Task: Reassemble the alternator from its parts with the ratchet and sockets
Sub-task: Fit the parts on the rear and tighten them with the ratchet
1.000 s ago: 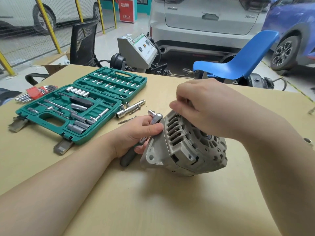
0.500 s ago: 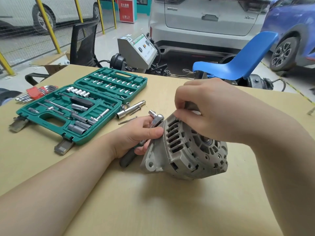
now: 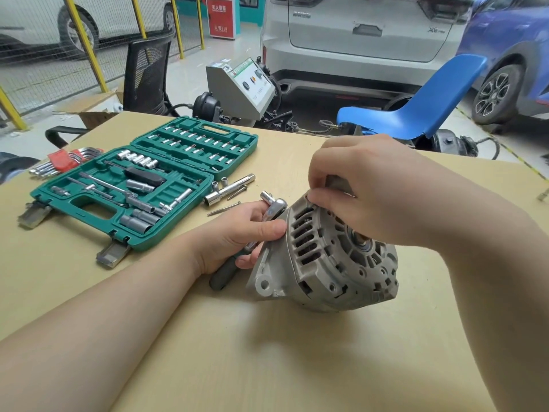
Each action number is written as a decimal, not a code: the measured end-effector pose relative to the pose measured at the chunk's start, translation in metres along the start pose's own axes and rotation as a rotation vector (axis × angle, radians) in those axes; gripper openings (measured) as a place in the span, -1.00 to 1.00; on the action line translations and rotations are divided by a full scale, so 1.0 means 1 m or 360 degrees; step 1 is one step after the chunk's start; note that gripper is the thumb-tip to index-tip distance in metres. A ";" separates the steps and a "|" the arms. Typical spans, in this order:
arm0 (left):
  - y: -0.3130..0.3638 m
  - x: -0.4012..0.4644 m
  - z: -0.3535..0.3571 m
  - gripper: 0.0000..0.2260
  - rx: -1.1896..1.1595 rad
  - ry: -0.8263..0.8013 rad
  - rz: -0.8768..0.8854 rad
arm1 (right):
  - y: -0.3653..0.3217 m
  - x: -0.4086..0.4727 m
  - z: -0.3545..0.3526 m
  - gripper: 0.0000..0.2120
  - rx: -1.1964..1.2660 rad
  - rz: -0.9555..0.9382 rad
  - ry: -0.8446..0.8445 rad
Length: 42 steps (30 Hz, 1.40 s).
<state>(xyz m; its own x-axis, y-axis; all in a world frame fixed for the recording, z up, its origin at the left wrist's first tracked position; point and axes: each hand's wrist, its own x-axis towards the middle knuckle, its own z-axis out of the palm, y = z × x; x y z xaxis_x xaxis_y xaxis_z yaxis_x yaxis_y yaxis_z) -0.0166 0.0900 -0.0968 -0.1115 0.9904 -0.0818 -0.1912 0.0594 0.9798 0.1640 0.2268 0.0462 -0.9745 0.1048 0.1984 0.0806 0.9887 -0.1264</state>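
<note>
While the alternator (image 3: pixel 326 257) lies on its side on the tan surface (image 3: pixel 267 352) at centre frame, both hands are engaged on it in the head view. Its vented housing and bearing hub face 4 o'clock; a mounting lug with a round hole sits at its 8 o'clock edge, touching the surface.

The left hand (image 3: pixel 237 233) grips the ratchet (image 3: pixel 267 212), fingers curled round the shaft, thumb laid against the alternator's ribbed rim. The ratchet's chrome head protrudes at the hand's 1 o'clock; its dark handle end emerges at 7 o'clock.

The right hand (image 3: pixel 377 191) sits over the alternator's top edge at 12 o'clock, fingers curled and fingertips pinched at the rim; what they hold cannot be told, though a grey part of the unit shows between the fingers.

At 10 o'clock from the alternator, an open green socket case (image 3: pixel 142 188) rests on the surface, holding sockets, bits and extensions. Between case and left hand lie a chrome tube socket (image 3: pixel 228 190), two small sockets (image 3: pixel 219 183) and a long bolt (image 3: pixel 224 208). A red-holdered hex key set (image 3: pixel 64 160) lies just beyond the case's far left corner.
</note>
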 end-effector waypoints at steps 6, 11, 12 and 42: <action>-0.002 0.002 -0.002 -0.49 0.0015 -0.0003 0.0004 | -0.010 0.005 0.009 -0.72 -0.0136 0.0029 -0.0013; -0.002 0.002 -0.003 -0.51 -0.0018 -0.0018 -0.0019 | -0.003 0.001 0.001 -0.89 0.0055 0.0013 0.0042; -0.002 0.002 -0.003 -0.53 -0.0016 -0.0029 -0.0021 | -0.003 0.000 0.001 -0.93 0.0066 -0.0002 0.0039; -0.004 0.003 -0.006 -0.49 0.0024 -0.0042 0.0021 | -0.014 0.005 0.011 -0.75 -0.0285 0.0013 -0.0035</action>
<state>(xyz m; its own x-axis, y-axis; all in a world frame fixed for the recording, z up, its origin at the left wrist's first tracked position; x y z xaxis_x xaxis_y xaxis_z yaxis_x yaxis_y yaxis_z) -0.0218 0.0924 -0.1021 -0.0880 0.9941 -0.0641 -0.1754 0.0479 0.9833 0.1553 0.2125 0.0383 -0.9778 0.1127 0.1767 0.1229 0.9913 0.0474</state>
